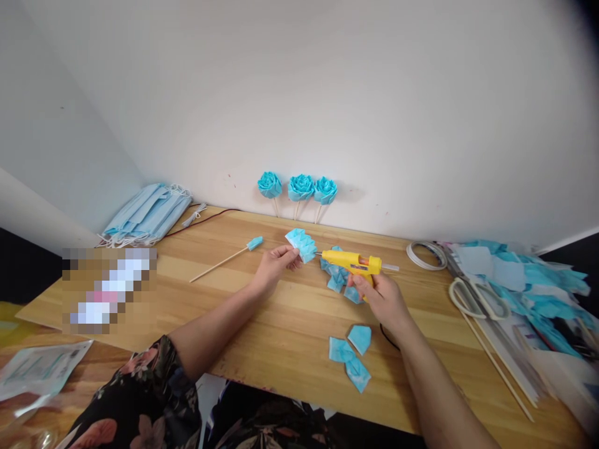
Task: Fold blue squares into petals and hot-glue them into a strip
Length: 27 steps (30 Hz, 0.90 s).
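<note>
- Wooden bench (290, 330) against a plain white wall, three finished blue roses (299, 187) propped at 12 o'clock.
- Your left hand (276, 265) pinches a fanned blue petal piece (301, 243), grip clenched on its edge, raised to meet the nozzle.
- Your right hand (381, 299) is wrapped round the yellow glue gun (355, 263), tip pointing at 9 o'clock toward it.
- Spare petals (350, 355) wait at 6 o'clock.

I note a fan of folded light-blue petals (302, 244), pleated with pale edges, pinched at its lower left corner and held raised just above the table. I record a yellow glue gun (355, 263) lying roughly level, nozzle pointing left at the fan's right edge, very close or touching; I cannot tell which. A pale glue stick protrudes from its rear. The gun is gripped at the handle from below, over loose blue pieces.
</note>
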Available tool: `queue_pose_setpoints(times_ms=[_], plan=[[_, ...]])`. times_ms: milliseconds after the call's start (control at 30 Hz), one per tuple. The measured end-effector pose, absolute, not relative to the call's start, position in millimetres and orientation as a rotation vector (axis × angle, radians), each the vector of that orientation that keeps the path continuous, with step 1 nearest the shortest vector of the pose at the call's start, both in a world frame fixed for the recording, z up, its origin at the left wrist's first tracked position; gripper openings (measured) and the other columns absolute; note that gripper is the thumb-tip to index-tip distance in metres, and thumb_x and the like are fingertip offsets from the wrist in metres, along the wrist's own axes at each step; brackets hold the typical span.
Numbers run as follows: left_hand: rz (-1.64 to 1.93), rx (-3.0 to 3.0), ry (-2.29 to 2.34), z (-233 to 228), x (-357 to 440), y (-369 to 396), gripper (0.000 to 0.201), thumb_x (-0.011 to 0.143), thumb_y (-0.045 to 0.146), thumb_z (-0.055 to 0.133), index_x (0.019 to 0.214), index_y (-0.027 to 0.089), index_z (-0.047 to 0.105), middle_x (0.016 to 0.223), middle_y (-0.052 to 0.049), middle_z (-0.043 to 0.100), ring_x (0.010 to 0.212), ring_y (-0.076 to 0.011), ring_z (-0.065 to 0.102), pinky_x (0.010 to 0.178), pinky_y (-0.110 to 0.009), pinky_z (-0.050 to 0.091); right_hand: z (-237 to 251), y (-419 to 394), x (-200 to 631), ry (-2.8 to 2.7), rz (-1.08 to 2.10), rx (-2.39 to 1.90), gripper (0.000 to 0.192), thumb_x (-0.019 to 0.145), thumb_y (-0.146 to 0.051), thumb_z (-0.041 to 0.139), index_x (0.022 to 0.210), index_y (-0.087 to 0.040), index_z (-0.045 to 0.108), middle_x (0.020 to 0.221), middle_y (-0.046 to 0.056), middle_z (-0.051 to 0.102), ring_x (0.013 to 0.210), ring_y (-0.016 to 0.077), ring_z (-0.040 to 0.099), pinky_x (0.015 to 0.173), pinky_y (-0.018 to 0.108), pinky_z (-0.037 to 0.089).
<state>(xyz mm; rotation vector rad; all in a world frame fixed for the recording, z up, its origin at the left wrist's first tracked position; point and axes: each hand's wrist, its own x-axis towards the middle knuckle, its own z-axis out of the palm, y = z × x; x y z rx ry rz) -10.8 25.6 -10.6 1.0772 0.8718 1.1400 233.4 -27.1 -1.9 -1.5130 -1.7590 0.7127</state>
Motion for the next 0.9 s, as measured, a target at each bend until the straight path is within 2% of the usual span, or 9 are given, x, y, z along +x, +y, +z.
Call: queue_pose_setpoints(times_ms=[167,267,333,400,533,633,767,833,900], plan=[[1.112,0.960,0.829,-6,-11,24,0.032,0.070,0.044,0.071,0.068,0.013,0.062,0.064,-0.003,0.062,0.061,-0.0114,0.054,0.062,-0.025,0.039,3,-24,239,-1.836,0.425,-1.631,0.039,0.086,-0.054,0.050,0.097,-0.020,0.066,0.092,0.009,0.072,0.080,0.0246,0.065,0.071,0.033,0.046],[1.092,0.942,0.808,-4,-11,22,0.031,0.070,0.043,0.072,0.069,0.013,0.062,0.066,-0.003,0.062,0.062,-0.0117,0.055,0.062,-0.025,0.039,8,-17,261,-1.620,0.357,-1.682,0.046,0.088,-0.056,0.042,0.102,-0.018,0.065,0.091,0.011,0.072,0.078,0.0234,0.065,0.069,0.032,0.046],[1.088,0.950,0.798,-4,-10,20,0.031,0.070,0.043,0.072,0.069,0.013,0.062,0.067,-0.003,0.062,0.063,-0.0116,0.054,0.062,-0.025,0.039,9,-11,285,-1.540,0.339,-1.778,0.051,0.090,-0.058,0.036,0.092,-0.017,0.066,0.081,0.010,0.072,0.071,0.0223,0.064,0.065,0.031,0.045],[1.085,0.951,0.799,-4,-10,19,0.031,0.071,0.043,0.071,0.069,0.014,0.062,0.067,-0.003,0.062,0.063,-0.0115,0.054,0.063,-0.025,0.040,6,-7,310,-1.522,0.314,-1.933,0.055,0.086,-0.063,0.038,0.075,-0.017,0.066,0.068,0.009,0.069,0.063,0.0225,0.061,0.056,0.031,0.042],[1.074,0.953,0.799,-5,-9,17,0.030,0.072,0.042,0.071,0.070,0.014,0.062,0.068,-0.002,0.062,0.064,-0.0112,0.055,0.063,-0.025,0.040,-3,-6,339,-1.561,0.314,-2.187,0.057,0.086,-0.061,0.037,0.059,-0.018,0.064,0.056,0.009,0.063,0.056,0.0225,0.059,0.051,0.031,0.040],[1.071,0.965,0.786,-5,-9,17,0.030,0.072,0.042,0.071,0.069,0.014,0.062,0.068,-0.002,0.061,0.064,-0.0110,0.054,0.062,-0.024,0.040,1,-15,336,-1.600,0.136,-2.388,0.059,0.087,-0.062,0.038,0.057,-0.017,0.064,0.053,0.011,0.060,0.054,0.0236,0.058,0.053,0.033,0.039],[1.066,0.968,0.798,-5,-9,17,0.030,0.071,0.042,0.072,0.070,0.014,0.062,0.069,-0.002,0.060,0.064,-0.0110,0.054,0.062,-0.025,0.040,19,-39,312,-1.690,-0.119,-2.309,0.043,0.086,-0.054,0.047,0.075,-0.019,0.070,0.061,0.013,0.065,0.060,0.0253,0.060,0.057,0.035,0.039],[1.062,0.974,0.807,-5,-8,16,0.030,0.071,0.042,0.072,0.070,0.014,0.063,0.069,-0.002,0.061,0.063,-0.0110,0.053,0.062,-0.025,0.040,25,-54,298,-1.860,0.026,-2.076,0.027,0.085,-0.045,0.052,0.083,-0.024,0.070,0.076,0.009,0.071,0.065,0.0239,0.062,0.059,0.033,0.040],[1.054,0.980,0.812,-5,-8,16,0.029,0.071,0.042,0.072,0.069,0.014,0.063,0.068,-0.002,0.061,0.062,-0.0109,0.053,0.062,-0.025,0.039,26,-66,285,-2.018,0.341,-1.884,0.019,0.084,-0.038,0.055,0.084,-0.028,0.070,0.083,0.003,0.072,0.069,0.0211,0.063,0.060,0.030,0.040]])
